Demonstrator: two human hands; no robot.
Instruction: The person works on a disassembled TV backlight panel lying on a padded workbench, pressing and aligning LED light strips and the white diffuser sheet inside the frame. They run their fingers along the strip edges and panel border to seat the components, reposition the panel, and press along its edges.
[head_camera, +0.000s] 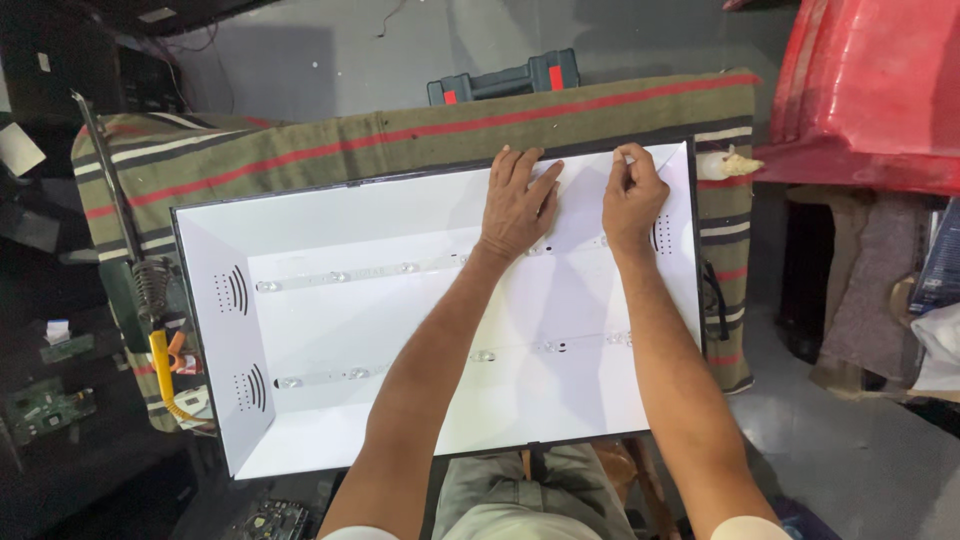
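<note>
A large white reflector panel (330, 330) in a black frame lies flat on a striped blanket. Two rows of small clear lenses on strips (340, 275) run across it. My left hand (518, 205) rests palm down on the panel's far right part, fingers spread toward the far edge. My right hand (633, 195) is beside it, fingers pinched on a thin white sheet edge or strip (622, 158) near the far right corner. Both forearms reach across the panel.
The striped blanket (400, 135) covers the table. A soldering iron stand with a yellow-handled tool (158, 330) sits at the left. Circuit boards (45, 405) lie on the floor left. A dark tool case (505, 80) stands behind, a red object (870, 90) at right.
</note>
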